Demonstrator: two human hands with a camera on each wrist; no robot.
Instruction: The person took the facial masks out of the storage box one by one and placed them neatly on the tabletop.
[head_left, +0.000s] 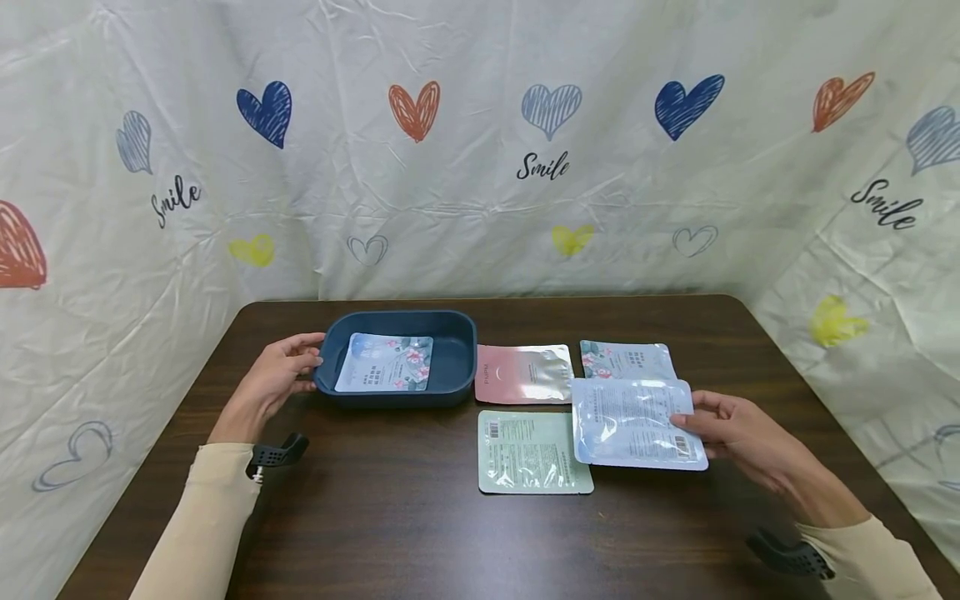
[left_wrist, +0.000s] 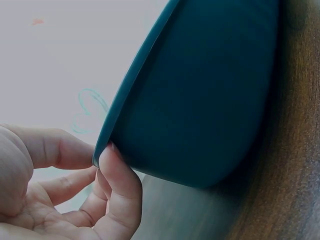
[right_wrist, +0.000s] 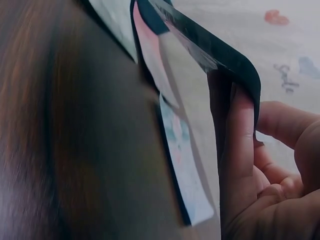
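Observation:
A dark blue tray (head_left: 452,360) stands on the brown table (head_left: 390,517) with one pale blue floral sachet (head_left: 386,362) lying inside. My left hand (head_left: 281,371) grips the tray's left rim (left_wrist: 107,135), thumb above and fingers (left_wrist: 117,185) below. My right hand (head_left: 738,433) pinches the right edge of a light blue sachet (head_left: 633,422), lifted slightly and overlapping others. In the right wrist view its fingers (right_wrist: 240,150) hold the sachet's dark edge (right_wrist: 220,50) from under.
On the table lie a pink sachet (head_left: 523,374), a mint green sachet (head_left: 528,452) and a floral white sachet (head_left: 626,359). A heart-print cloth (head_left: 480,142) hangs behind and at both sides.

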